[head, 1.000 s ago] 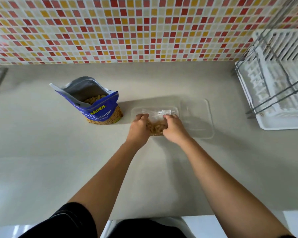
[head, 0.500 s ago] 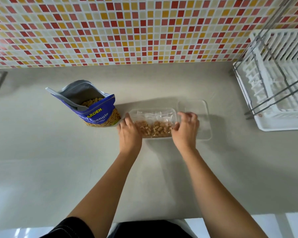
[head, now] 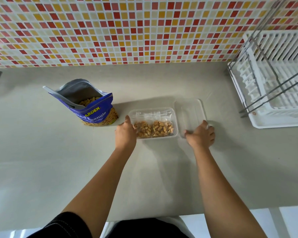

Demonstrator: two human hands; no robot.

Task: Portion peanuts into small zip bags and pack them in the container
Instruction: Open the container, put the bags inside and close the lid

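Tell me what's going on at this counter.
A person is packing peanuts. The left hand rests against the left end of the clear container, which holds small zip bags of peanuts. The right hand holds the near edge of the clear lid lying beside it. The open peanut bag stands to the left.

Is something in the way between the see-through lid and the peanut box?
Nothing visible. The clear plastic lid lies right beside the clear plastic container of bagged peanuts, with the right hand on its near edge.
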